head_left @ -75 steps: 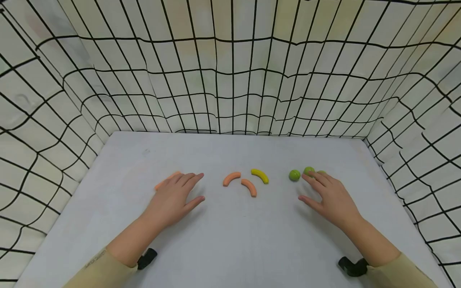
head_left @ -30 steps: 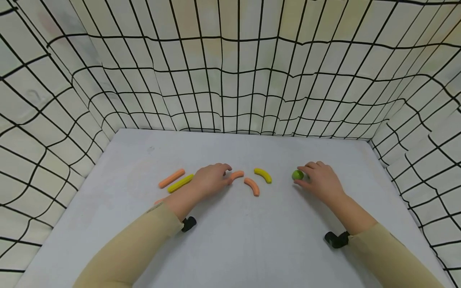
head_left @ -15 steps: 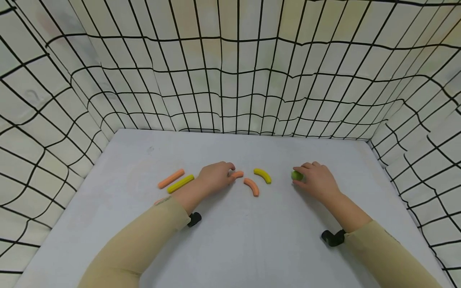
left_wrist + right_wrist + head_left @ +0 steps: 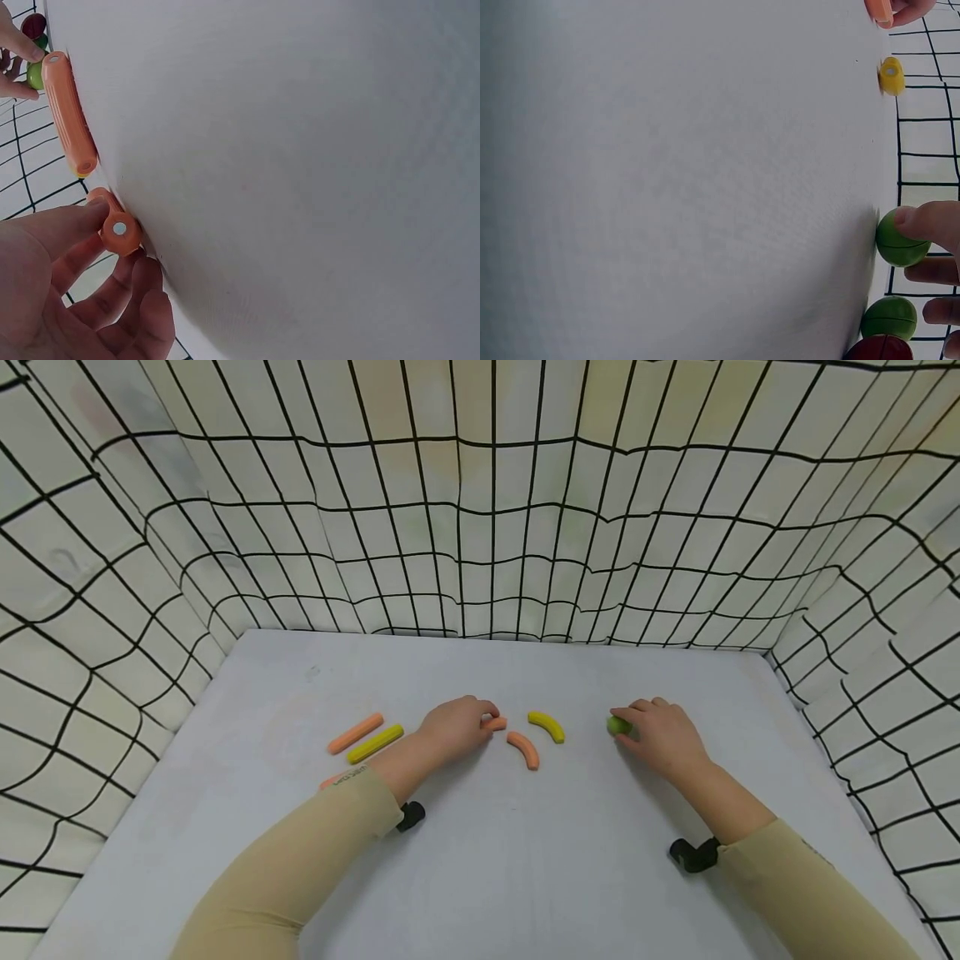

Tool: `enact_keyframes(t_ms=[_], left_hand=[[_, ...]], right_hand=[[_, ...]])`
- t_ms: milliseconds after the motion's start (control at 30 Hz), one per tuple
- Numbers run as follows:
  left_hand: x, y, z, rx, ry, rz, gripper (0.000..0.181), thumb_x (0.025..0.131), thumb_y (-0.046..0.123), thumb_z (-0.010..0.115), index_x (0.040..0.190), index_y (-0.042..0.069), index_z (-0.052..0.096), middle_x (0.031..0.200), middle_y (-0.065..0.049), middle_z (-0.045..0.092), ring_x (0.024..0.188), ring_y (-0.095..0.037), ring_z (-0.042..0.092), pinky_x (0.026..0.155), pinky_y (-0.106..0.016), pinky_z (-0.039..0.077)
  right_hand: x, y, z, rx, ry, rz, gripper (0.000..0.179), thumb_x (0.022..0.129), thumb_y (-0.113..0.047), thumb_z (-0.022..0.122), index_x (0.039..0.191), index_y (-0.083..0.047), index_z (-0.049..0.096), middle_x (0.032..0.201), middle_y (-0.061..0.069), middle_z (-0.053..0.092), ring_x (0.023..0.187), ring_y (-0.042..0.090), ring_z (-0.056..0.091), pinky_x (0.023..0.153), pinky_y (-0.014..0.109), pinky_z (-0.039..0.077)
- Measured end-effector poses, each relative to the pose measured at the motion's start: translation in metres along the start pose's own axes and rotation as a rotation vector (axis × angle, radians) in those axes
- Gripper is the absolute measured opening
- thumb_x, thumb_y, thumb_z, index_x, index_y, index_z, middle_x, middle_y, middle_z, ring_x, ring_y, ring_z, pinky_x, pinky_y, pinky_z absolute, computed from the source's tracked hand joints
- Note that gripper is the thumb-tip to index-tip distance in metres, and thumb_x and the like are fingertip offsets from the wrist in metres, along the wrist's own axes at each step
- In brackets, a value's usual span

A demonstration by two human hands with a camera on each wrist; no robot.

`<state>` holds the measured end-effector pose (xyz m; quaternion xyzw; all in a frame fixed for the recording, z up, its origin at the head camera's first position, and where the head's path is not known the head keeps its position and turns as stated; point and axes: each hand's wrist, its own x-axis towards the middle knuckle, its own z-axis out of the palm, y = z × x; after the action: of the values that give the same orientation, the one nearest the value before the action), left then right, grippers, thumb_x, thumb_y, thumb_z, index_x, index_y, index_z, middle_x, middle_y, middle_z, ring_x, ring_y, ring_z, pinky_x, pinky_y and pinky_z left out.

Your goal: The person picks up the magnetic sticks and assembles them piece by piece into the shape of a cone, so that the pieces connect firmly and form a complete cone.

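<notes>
My left hand (image 4: 453,727) pinches a curved orange piece (image 4: 120,241) between thumb and fingers, low over the white table; a pale round dot marks its near end. A second curved orange piece (image 4: 523,750) lies just right of that hand, with a curved yellow piece (image 4: 547,727) behind it. On the right, my right hand (image 4: 663,731) holds a green ball (image 4: 618,726), thumb on its near side in the right wrist view. Beside this ball, that view also has another green ball (image 4: 889,318) and a dark red ball (image 4: 880,349), both hidden behind the hand in the head view.
Left of the left forearm lie a straight orange stick (image 4: 356,733) and a straight yellow stick (image 4: 375,744). The sleeve mostly covers another orange piece (image 4: 331,781). Black netting (image 4: 480,510) over pale walls encloses the back and sides of the table (image 4: 510,877).
My left hand has moved right from above the straight sticks and taken hold of the curved orange piece. My right hand has come down and left and closed round the green ball.
</notes>
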<state>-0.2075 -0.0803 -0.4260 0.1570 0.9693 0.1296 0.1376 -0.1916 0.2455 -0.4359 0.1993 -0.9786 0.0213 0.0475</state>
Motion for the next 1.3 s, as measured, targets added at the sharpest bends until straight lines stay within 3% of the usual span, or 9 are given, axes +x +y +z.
enact_keyframes(t_ms=[267,667,1300], left_hand=[[0.003,0.002,0.002,-0.046,0.001,-0.015,0.033,0.098,0.024,0.062,0.130,0.019,0.065,0.118,-0.004,0.065,0.102,-0.019,0.061,0.090,-0.038,0.050],[-0.002,0.002,0.002,-0.036,0.006,-0.014,0.031,0.099,0.024,0.061,0.129,0.022,0.065,0.117,-0.005,0.066,0.099,-0.020,0.061,0.087,-0.038,0.051],[-0.038,0.005,0.004,-0.051,0.009,-0.017,0.030,0.098,0.024,0.063,0.128,0.020,0.065,0.104,-0.004,0.063,0.081,-0.017,0.056,0.075,-0.035,0.050]], right_hand=[[0.001,0.001,0.001,-0.010,-0.015,-0.003,0.041,0.085,-0.023,0.079,0.124,-0.012,0.070,0.116,0.012,0.068,0.102,0.033,0.059,0.083,0.048,0.048],[0.001,-0.001,0.001,-0.010,-0.022,-0.015,0.041,0.085,-0.022,0.079,0.124,-0.012,0.070,0.115,0.011,0.069,0.101,0.032,0.060,0.081,0.047,0.049],[-0.013,-0.024,-0.006,0.055,0.030,-0.076,0.042,0.085,-0.024,0.079,0.124,-0.012,0.069,0.111,0.007,0.070,0.097,0.028,0.062,0.077,0.043,0.052]])
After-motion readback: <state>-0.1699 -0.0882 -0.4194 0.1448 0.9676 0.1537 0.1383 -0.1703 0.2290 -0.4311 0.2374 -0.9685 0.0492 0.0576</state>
